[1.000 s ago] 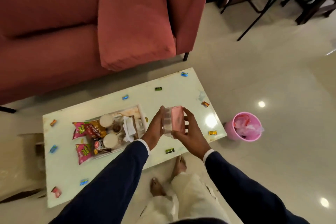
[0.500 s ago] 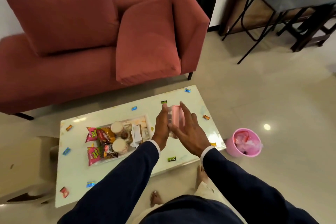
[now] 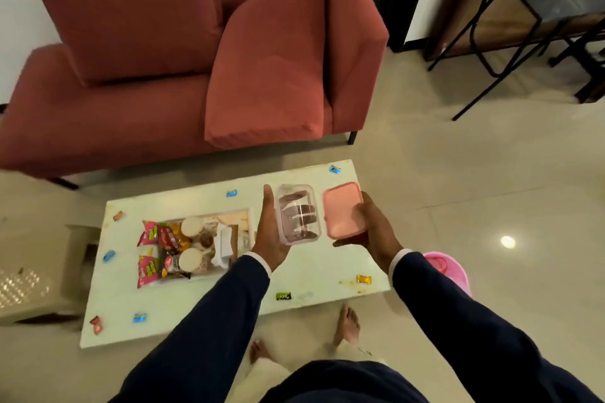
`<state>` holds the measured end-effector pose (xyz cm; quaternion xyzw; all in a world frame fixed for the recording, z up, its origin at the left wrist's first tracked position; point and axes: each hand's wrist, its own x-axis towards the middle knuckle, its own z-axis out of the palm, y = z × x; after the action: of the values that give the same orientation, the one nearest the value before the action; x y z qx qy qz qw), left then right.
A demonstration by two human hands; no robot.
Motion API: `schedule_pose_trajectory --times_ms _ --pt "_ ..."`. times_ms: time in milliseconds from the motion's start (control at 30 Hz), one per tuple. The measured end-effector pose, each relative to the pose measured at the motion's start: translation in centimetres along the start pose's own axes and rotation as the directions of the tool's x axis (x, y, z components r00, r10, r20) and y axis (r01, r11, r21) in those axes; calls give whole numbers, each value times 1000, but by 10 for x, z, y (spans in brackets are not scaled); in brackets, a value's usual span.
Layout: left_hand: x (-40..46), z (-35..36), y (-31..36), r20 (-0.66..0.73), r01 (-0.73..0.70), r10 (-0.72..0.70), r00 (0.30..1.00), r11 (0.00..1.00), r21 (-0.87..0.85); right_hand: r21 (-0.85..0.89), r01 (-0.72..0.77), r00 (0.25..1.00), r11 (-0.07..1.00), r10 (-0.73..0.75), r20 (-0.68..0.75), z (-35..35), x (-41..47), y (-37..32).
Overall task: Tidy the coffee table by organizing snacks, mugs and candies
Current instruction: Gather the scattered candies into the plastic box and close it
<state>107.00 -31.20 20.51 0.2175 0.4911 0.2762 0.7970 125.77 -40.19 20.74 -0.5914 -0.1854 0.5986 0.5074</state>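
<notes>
My left hand holds a clear plastic box, open at the top and empty, above the white coffee table. Beside it, my right hand holds the box's pink lid, apart from the box. A tray on the table's left half carries pink snack packets, two white-topped mugs and tissues. Several wrapped candies lie scattered on the table: a blue candy, a gold candy, a green candy, and a red candy.
A red sofa with loose cushions stands behind the table. A pink waste bin sits on the floor at the table's right end. A beige stool is at the left. Black metal table legs stand far right. My bare feet are by the near edge.
The pink lid was on the box between both hands; now it is off, with my right hand carrying it to the right and my left hand keeping the open box.
</notes>
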Motion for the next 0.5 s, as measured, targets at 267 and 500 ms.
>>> schedule_pose_trajectory --times_ms 267,500 --pt "27 2 -16 1 34 -34 999 988 -151 -251 -380 920 890 337 -199 -52 95 67" --pt "95 -43 -56 32 83 -80 996 991 -107 -359 -489 863 795 380 -334 -68 188 152"
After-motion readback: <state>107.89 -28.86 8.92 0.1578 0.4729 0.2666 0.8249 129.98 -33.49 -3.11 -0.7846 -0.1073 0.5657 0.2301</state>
